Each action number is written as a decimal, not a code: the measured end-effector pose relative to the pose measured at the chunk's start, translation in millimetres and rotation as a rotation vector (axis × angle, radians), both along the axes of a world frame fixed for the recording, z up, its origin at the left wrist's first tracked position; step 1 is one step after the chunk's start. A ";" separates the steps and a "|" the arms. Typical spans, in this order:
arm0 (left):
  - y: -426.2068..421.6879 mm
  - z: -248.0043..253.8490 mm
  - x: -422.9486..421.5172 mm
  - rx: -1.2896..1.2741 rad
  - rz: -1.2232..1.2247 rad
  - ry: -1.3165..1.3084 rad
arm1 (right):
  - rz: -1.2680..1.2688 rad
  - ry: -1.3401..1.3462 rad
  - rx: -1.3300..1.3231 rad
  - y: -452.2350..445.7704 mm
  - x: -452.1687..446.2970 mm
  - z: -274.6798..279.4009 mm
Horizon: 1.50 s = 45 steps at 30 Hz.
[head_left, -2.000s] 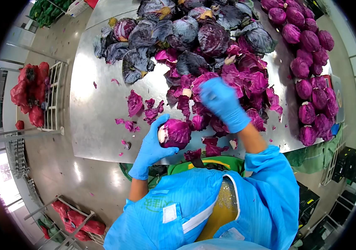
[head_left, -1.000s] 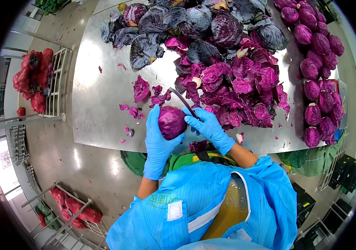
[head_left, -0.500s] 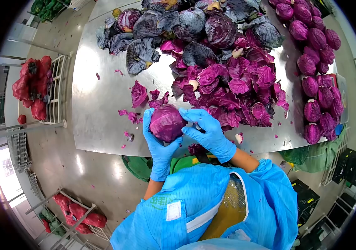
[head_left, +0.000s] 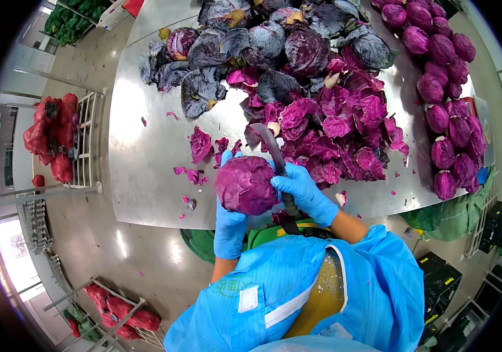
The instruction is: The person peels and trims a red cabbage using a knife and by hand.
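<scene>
The person's left hand (head_left: 231, 230) cups a purple cabbage (head_left: 246, 185) above the near edge of the metal table (head_left: 151, 126), the cabbage hiding much of the palm. The right hand (head_left: 306, 195) is curled around a curved knife (head_left: 272, 146) just beside it. Loose leaves (head_left: 350, 126) crowd the space beyond, backed by dark-leaved cabbages (head_left: 262, 44); trimmed heads (head_left: 441, 117) line the right side.

On tbl (head_left: 151, 146), from held cabbage (head_left: 246, 185): lvs (head_left: 347, 114) 2 o'clk, leafy heads (head_left: 306, 51) 12–1, bare heads (head_left: 437, 118) 2–3; off tbl, bags (head_left: 46, 141) 9–10.
</scene>
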<state>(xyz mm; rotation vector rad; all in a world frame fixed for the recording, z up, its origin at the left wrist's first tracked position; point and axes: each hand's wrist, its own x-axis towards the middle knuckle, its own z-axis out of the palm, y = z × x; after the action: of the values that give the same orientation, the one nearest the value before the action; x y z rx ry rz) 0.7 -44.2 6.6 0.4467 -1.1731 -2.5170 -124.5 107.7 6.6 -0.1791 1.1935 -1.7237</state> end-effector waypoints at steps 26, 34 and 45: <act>4.9 -10.1 -11.4 -0.575 -0.047 -0.153 | 0.348 1.831 0.183 -8.5 -31.5 34.3; 10.1 32.6 -7.4 -0.457 0.008 -0.142 | -0.277 2.061 0.509 6.6 -101.4 -2.2; 2.3 10.9 -14.8 -0.221 0.021 -0.167 | 0.005 1.278 0.220 -5.1 -14.4 36.0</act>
<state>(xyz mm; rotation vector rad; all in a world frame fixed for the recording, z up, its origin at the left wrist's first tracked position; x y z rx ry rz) -14.0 -42.0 17.5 0.6166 -1.4807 -2.3332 -138.9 102.6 42.6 -1.2707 2.2332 -1.3845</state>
